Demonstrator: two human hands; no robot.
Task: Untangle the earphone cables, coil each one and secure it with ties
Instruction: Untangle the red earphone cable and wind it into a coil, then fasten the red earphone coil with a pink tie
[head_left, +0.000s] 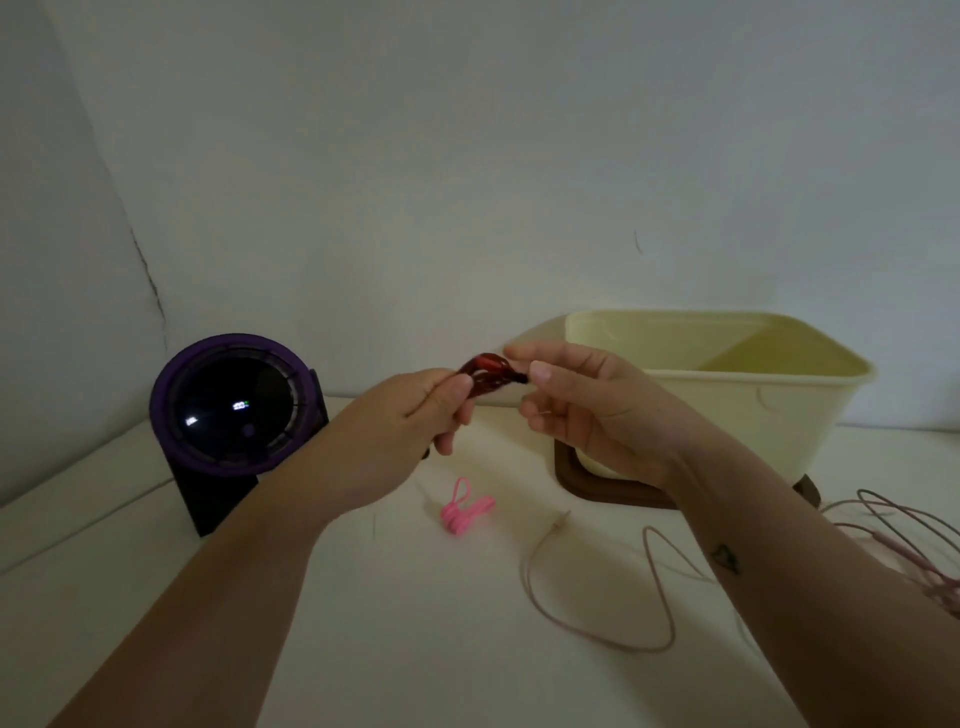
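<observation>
Both hands are raised above the table and hold a small dark red coiled cable (488, 373) between them. My left hand (415, 415) pinches its left end between thumb and fingers. My right hand (582, 405) pinches its right end with thumb and forefinger. Below them on the table lies a bright pink coiled cable bundle (465, 509). A pale pink earphone cable (597, 613) lies loose in wide loops at the right, partly hidden behind my right forearm, and more of its loops (904, 525) reach the right edge.
A cream plastic tub (779, 395) stands on a brown tray (571, 483) at the back right. A purple round device with a dark glass front (234, 400) stands on a black base at the left. A white wall closes the back.
</observation>
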